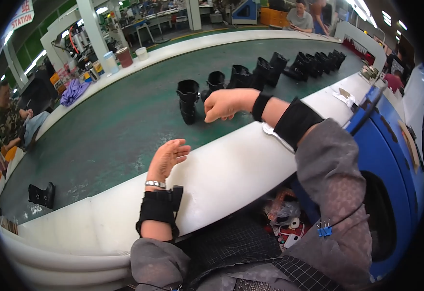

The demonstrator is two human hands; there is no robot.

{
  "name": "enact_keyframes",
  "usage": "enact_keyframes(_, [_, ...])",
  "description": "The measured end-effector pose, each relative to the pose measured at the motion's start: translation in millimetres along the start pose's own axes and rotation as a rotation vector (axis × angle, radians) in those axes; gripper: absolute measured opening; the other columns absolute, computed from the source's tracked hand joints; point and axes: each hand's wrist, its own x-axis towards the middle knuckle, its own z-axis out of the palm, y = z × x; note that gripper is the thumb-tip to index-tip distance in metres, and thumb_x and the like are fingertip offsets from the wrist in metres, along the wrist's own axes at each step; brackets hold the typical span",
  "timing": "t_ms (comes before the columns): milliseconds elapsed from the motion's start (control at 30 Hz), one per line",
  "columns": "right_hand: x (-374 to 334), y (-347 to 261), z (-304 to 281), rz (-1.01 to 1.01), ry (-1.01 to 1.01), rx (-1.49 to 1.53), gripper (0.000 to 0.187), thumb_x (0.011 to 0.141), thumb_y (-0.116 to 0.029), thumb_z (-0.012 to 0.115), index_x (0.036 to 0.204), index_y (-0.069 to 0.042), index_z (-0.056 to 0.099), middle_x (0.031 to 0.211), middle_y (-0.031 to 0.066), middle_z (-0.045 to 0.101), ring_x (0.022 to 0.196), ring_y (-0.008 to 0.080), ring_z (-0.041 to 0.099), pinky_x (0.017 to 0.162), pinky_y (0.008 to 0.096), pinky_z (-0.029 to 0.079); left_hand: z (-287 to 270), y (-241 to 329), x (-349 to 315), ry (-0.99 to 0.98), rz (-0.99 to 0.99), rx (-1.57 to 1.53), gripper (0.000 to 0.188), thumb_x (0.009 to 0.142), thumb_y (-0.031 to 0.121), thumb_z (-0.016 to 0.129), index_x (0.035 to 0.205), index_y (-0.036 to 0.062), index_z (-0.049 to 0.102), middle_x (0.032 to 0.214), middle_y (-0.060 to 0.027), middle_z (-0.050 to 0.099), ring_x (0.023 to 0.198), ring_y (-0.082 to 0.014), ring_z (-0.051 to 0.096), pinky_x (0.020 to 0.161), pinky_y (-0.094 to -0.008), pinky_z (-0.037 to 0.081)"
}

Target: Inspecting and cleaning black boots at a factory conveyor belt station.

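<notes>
My left hand [167, 157] is raised above the edge of the white ledge, its fingers stretched out and nothing in them. My right hand [229, 103] reaches across to the black boots, fingers bent downward and apart, with no thing visible in its grasp. Just left of its fingertips a black ankle boot [188, 99] stands upright, toe toward me. Another black boot [216, 79] is right behind the hand, its lower part covered. Whether the hand touches either boot, I cannot tell. More black boots [263, 72] line up to the right along the green belt.
A lone small black boot [41, 195] stands far left on the green belt [100, 140]. The white ledge [231, 179] runs along my side. To my right is a blue machine [391, 160]. Cups and purple cloth [74, 92] sit on the far rim. Other people sit beyond.
</notes>
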Motion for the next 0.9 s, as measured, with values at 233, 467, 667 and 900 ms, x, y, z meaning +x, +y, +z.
enact_keyframes(233, [54.7, -19.7, -41.9, 0.109, -0.044, -0.140, 0.038, 0.081, -0.034, 0.063, 0.093, 0.001, 0.064, 0.086, 0.0114, 0.062, 0.076, 0.0226, 0.063, 0.064, 0.0333, 0.054, -7.5, -31.3, 13.4, 0.166, -0.002, -0.263, 0.038, 0.092, 0.028, 0.054, 0.110, -0.0054, 0.056, 0.101, -0.0199, 0.064, 0.090, -0.0259, 0.065, 0.082, -0.0351, 0.056])
enact_keyframes(467, [144.2, 19.4, 54.0, 0.252, -0.060, -0.116, 0.075, 0.070, -0.053, 0.070, 0.108, 0.012, 0.061, 0.111, 0.0245, 0.062, 0.089, 0.0336, 0.066, 0.076, 0.0374, 0.053, -45.4, -27.5, 8.9, 0.212, -0.028, -0.358, 0.038, 0.091, 0.027, 0.055, 0.112, -0.0051, 0.056, 0.102, -0.0205, 0.063, 0.092, -0.0270, 0.064, 0.082, -0.0372, 0.056])
enact_keyframes(667, [222.4, 74.7, 125.1, -0.027, 0.846, 0.707, 0.060, 0.069, -0.045, 0.074, 0.101, 0.005, 0.063, 0.105, 0.0210, 0.065, 0.105, 0.0309, 0.061, 0.092, 0.0355, 0.045, -36.4, -23.2, 18.1, 0.191, -0.035, -0.346, 0.036, 0.092, 0.027, 0.053, 0.110, -0.0039, 0.057, 0.101, -0.0201, 0.063, 0.092, -0.0273, 0.064, 0.082, -0.0369, 0.056])
enact_keyframes(900, [174.5, 64.0, 93.5, 0.029, 0.480, 1.524, 0.036, 0.091, -0.026, 0.053, 0.110, 0.005, 0.055, 0.102, 0.0189, 0.063, 0.093, 0.0327, 0.066, 0.065, 0.0476, 0.059, -37.8, -19.5, 17.7, 0.301, 0.028, -0.343, 0.038, 0.092, 0.029, 0.053, 0.113, -0.0040, 0.053, 0.105, -0.0215, 0.060, 0.095, -0.0283, 0.062, 0.083, -0.0376, 0.054])
